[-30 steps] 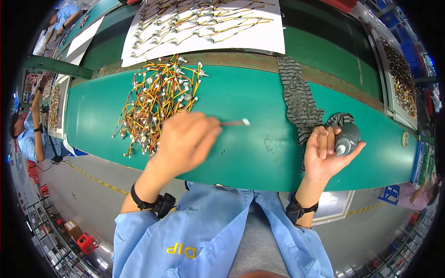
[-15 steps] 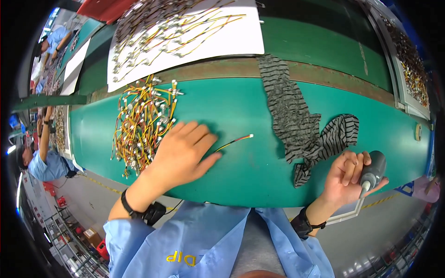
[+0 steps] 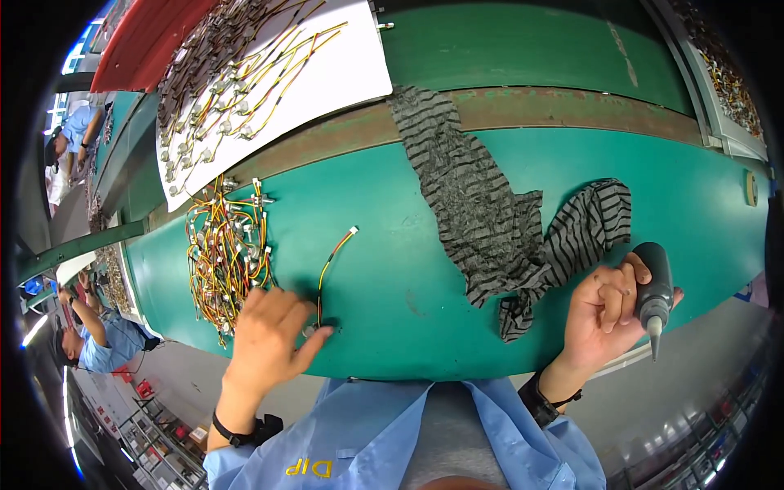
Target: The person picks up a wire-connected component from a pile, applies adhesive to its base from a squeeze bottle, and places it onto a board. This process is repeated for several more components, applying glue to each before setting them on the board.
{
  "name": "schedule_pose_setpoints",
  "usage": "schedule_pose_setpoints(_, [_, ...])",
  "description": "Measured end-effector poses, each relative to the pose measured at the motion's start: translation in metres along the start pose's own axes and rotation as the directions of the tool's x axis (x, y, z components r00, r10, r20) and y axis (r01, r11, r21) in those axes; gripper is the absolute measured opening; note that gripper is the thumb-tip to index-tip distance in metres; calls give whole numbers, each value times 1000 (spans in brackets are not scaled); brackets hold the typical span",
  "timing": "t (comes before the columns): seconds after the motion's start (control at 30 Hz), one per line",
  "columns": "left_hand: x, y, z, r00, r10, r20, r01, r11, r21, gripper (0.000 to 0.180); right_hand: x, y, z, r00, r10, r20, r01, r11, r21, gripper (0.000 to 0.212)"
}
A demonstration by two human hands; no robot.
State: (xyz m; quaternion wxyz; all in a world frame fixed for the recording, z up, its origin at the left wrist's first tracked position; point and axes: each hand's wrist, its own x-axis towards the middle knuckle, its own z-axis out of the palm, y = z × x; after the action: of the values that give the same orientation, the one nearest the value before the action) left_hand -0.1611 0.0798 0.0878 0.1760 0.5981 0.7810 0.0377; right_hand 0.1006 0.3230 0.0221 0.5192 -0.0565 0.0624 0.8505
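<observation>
At the near left of the green bench, my left hand [image 3: 273, 339] is closed at the thumb and forefinger around the lower end of a short cable [image 3: 327, 263]. It has red, yellow and black wires and a white plug at its far end. A small round metal part shows between those fingertips. Left of this hand lies a tangled pile of similar cables [image 3: 224, 253]. My right hand [image 3: 606, 306] grips a dark grey squeeze bottle [image 3: 654, 282], its pale nozzle pointing down toward me. Between the hands lies a striped grey-and-black cloth [image 3: 469, 208].
Beyond the bench edge, a white board [image 3: 351, 61] bears rows of cables, beside a red bin [image 3: 151, 45]. A tape roll [image 3: 751, 189] sits at the far right. Along the left, a co-worker in blue [image 3: 122, 339] works nearby.
My left hand has drawn nearer to me, and the single cable has swung from slanting rightward to pointing away from me. The bottle's nozzle has turned further downward. The whole view has shifted.
</observation>
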Motion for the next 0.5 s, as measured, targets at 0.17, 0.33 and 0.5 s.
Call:
schedule_pose_setpoints(0.17, [65,-34,-60,910,78,-407,-7,985,175,12,-2,-3,-3,998,-1,-57,1,1000,-2,53])
schedule_pose_setpoints(0.33, [169,-122,-105,851,167,-498,-5,951,310,22,-1,-4,-6,996,-5,-92,6,1000,7,49])
schedule_pose_setpoints(0.5, [229,-179,-105,864,204,-461,-19,927,373,24,1,-5,-5,995,-22,-97,22,1000,2,41])
